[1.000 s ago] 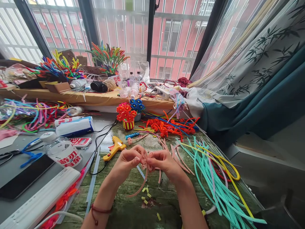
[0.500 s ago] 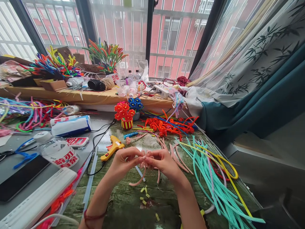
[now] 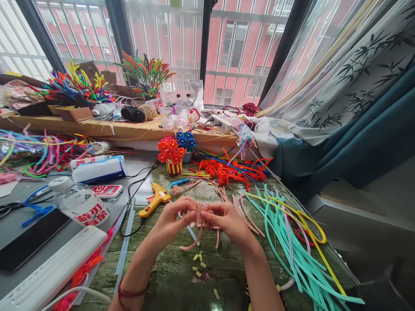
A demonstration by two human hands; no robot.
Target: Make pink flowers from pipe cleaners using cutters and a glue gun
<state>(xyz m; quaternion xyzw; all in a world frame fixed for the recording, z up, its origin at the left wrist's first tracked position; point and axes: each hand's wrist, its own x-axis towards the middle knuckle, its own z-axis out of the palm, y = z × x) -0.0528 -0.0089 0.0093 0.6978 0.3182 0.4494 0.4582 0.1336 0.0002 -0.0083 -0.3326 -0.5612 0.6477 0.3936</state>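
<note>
Between my two hands, over the middle of the green table, is a pink pipe cleaner (image 3: 196,242) bent into small loops, with one tail curving down to the left. My left hand (image 3: 179,217) pinches it from the left with thumb and fingertips. From the right, my right hand (image 3: 221,216) grips the same looped piece, fingers curled. The fingers hide much of the loops. Just left of my left hand lies a yellow hot glue gun (image 3: 156,199). Below the hands are several small yellow cut pieces (image 3: 198,264). More pink pipe cleaners (image 3: 248,216) lie behind my right hand.
Mint-green pipe cleaners (image 3: 292,242) spread on the right. Red pipe cleaners (image 3: 227,170) and a pot of red flowers (image 3: 171,155) stand farther back. At left are a plastic bottle (image 3: 82,205), a black phone (image 3: 32,239) and a white power strip (image 3: 58,268). The glue gun's cord (image 3: 125,216) loops nearby.
My left thumb and fingers have shifted on the pink loops, and the thumb now points more upward. The view has moved slightly, and the pink piece stays between both hands.
</note>
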